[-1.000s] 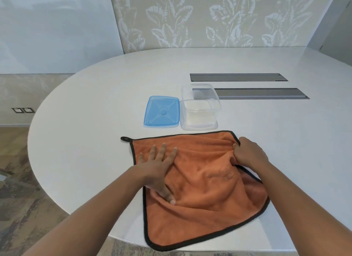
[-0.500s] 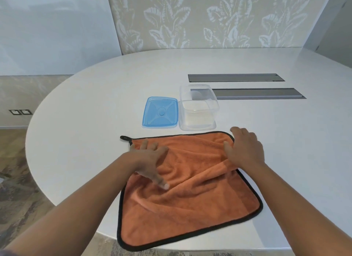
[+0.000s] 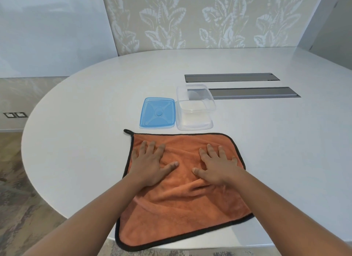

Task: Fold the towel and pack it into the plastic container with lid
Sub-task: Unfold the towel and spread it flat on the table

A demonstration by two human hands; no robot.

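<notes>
The orange towel (image 3: pixel 182 194) is pressed flat under the spread left hand (image 3: pixel 150 164) and spread right hand (image 3: pixel 217 166), with the open container (image 3: pixel 194 110) just beyond their fingertips.

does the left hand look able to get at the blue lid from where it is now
Probably yes. The left hand lies flat on the orange towel, and the blue lid sits just beyond the towel's far edge with only bare table between them. The clear container stands beside it, not in front.

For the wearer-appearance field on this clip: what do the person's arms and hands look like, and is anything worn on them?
Both forearms are bare as far as the frame shows, with no sleeves in view. The left hand and right hand wear no gloves, and no rings, watch or wristbands are visible. Fingernails look short and unpainted.
</notes>
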